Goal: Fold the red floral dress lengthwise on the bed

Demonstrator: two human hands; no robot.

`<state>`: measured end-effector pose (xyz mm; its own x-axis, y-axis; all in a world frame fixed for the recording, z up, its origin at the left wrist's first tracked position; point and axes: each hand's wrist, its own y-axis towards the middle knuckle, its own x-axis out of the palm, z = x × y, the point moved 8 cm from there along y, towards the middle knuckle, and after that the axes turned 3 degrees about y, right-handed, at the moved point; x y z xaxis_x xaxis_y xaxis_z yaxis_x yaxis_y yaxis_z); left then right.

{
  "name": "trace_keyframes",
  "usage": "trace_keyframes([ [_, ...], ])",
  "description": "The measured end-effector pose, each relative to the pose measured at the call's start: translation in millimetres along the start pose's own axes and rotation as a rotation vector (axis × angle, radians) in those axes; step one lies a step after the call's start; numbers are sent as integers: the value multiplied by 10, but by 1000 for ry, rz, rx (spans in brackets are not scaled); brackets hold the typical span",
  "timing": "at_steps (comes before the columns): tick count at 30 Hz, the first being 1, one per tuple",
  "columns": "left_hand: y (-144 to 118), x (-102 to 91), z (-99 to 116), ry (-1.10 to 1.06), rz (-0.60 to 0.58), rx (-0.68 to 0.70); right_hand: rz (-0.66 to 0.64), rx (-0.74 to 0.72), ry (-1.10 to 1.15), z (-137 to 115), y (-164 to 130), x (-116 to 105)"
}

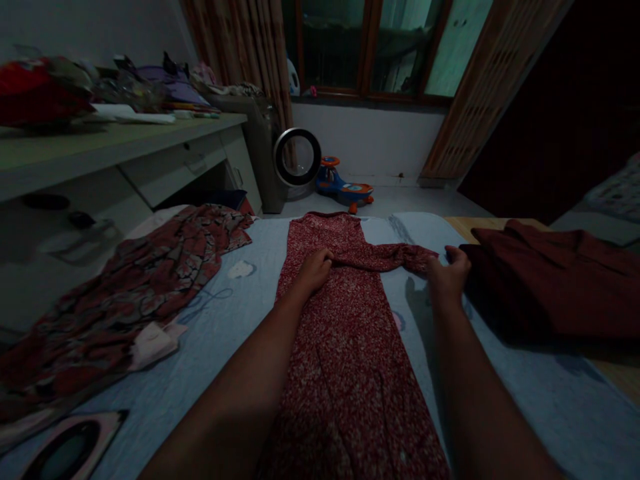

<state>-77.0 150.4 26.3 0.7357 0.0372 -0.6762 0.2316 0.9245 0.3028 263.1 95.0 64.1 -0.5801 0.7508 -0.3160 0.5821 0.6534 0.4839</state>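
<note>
Red with pale flecks: found the dress [345, 347] lying flat on a blue blanket [580, 413], lower part nearest and cut off by the edge of view, neck end farthest. Logged at near left a pale flat item [70, 448] with a dark oval; could not identify. Beyond that, noted a crumpled patterned cloth [135, 293]; across at right, a heap of dark red clothes [555, 280].

Recorded the left hand [317, 268] over the upper dress, fingers closed on the inner end of the sleeve [380, 258]. Recorded the right hand [447, 277] at the outer end, fingers curled; could not tell a firm pinch from a light touch. Found the sleeve narrow and bunched, sideways between both hands. Judged the step in hand as straightening the sleeve; judged the next move to call for light, even tension without dragging the dress.

Farther off, listed a desk [100, 157], a washing machine [267, 167] with round door [280, 159] open, a toy car [345, 187], then curtains [250, 40] and a window [365, 47].

Checked for brands, labels, writing: could read none in dim light.
</note>
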Motion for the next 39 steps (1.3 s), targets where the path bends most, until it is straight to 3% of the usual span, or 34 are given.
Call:
trace_keyframes([
  [3,1,-3,4,4,0,-2,-76,-206,-139,-240,-94,99],
  [5,0,-3,8,4,-3,-4,-254,-309,-156,-338,-188,297],
  [8,-2,-6,9,-1,-1,-9,-478,-405,-212,-342,-347,567],
  [10,-2,-5,8,-9,-1,-9,-544,-420,-318,-252,-424,675],
  [13,1,-4,2,-17,2,-6,-544,-360,-493,-64,-458,722],
  [16,6,-1,-10,-16,1,-14,-552,-322,-528,-7,-451,718],
  [19,8,4,-12,-11,-2,-13,-483,-351,-445,-165,-398,627],
  [23,5,1,-11,-1,2,-7,-258,-351,-330,-438,-342,354],
  [28,9,5,-22,-24,1,-1,-161,-185,-270,-400,-294,164],
  [33,14,8,-25,-33,0,8,-406,-264,-521,-284,-235,307],
  [39,14,2,-16,-21,0,11,-654,-235,-651,-138,-286,405],
])
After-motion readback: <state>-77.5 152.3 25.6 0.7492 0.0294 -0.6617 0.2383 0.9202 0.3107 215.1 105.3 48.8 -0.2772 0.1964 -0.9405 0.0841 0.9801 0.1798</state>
